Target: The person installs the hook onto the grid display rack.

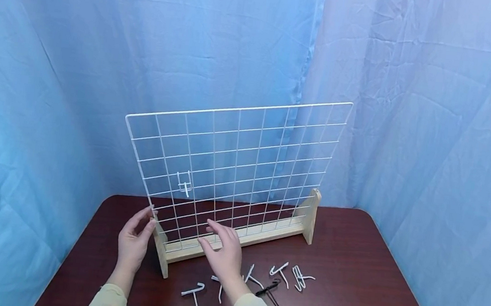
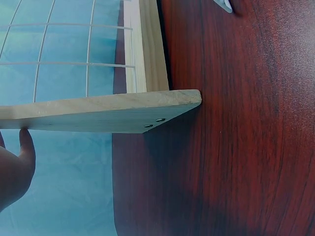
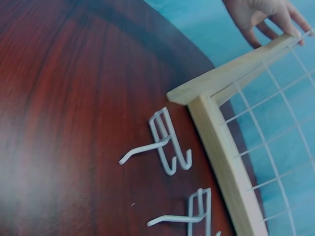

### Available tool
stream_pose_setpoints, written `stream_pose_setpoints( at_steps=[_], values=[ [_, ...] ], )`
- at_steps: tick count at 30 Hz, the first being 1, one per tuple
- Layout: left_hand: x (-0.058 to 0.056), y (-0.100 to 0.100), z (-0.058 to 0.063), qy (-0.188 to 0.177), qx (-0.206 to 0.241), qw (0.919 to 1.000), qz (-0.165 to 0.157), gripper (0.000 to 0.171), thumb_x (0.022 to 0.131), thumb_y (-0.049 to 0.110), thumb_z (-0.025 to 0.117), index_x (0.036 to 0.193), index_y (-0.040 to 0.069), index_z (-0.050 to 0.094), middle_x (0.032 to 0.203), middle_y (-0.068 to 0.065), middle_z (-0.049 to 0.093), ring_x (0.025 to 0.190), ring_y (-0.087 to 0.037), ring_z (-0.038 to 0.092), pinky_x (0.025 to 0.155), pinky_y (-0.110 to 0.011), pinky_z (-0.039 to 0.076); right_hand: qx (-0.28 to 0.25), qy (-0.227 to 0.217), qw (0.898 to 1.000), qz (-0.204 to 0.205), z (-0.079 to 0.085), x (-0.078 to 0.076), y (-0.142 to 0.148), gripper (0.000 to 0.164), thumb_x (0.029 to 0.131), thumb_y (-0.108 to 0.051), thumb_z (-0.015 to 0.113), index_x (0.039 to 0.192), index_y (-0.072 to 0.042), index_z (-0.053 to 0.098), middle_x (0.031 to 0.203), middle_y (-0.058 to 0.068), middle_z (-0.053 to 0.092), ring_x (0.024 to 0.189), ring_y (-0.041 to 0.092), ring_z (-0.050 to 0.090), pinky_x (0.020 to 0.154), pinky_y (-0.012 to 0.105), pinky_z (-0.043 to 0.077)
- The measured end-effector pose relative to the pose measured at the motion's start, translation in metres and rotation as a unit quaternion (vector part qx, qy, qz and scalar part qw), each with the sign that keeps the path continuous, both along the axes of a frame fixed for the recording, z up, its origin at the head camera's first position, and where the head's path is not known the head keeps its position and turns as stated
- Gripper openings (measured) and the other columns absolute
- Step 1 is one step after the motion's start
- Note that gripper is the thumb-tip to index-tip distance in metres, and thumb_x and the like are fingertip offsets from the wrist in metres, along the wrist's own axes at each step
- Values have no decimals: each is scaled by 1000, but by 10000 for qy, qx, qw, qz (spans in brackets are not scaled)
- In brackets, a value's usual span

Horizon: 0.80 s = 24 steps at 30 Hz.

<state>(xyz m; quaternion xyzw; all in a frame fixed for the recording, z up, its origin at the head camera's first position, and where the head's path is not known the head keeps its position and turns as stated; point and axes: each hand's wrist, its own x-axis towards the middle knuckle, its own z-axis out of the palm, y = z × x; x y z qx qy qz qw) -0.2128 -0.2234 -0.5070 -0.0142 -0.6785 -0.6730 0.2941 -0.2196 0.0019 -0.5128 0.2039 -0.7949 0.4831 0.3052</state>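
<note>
A white wire grid panel [image 1: 247, 158] stands in a wooden base [image 1: 236, 235], leaning back. My left hand [image 1: 134, 241] holds the rack's left edge, fingertips and thumb at the top of the wooden end piece [image 2: 98, 115]. In the right wrist view those left-hand fingers [image 3: 283, 19] reach the wood and the outer wire. My right hand [image 1: 224, 256] is before the lower grid, thumb and fingers spread, nothing between them; whether a fingertip touches the wires I cannot tell. One white hook [image 1: 184, 185] hangs on the grid toward the left.
Several white wire hooks lie on the dark red table [image 1: 349, 276], among them a hook [image 3: 165, 142] near the base's left end and a hook [image 1: 301, 278] at the right. A black cord-like item [image 1: 274, 297] lies between them. Blue curtains [image 1: 221, 44] surround the table.
</note>
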Motion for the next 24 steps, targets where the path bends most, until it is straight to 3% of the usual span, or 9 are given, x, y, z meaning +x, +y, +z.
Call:
stream_pose_setpoints(
  at_steps=[10,24],
  values=[
    [1,0,0,-113,-53,9999,20,37,92,-12,61,129,-5,61,111,10,69,105,-4,59,85,-14,50,198,357,9990,-194,-30,5,24,47,75,-12,85,119,-12,70,97,0,72,96,19,61,89,31,45],
    [1,3,3,-13,96,9999,35,36,90,-14,61,126,-8,61,111,0,71,102,-7,60,82,-14,50,172,388,9981,-451,-52,10,60,47,73,-10,84,118,-9,70,97,2,72,94,23,60,87,31,43]
  ],
)
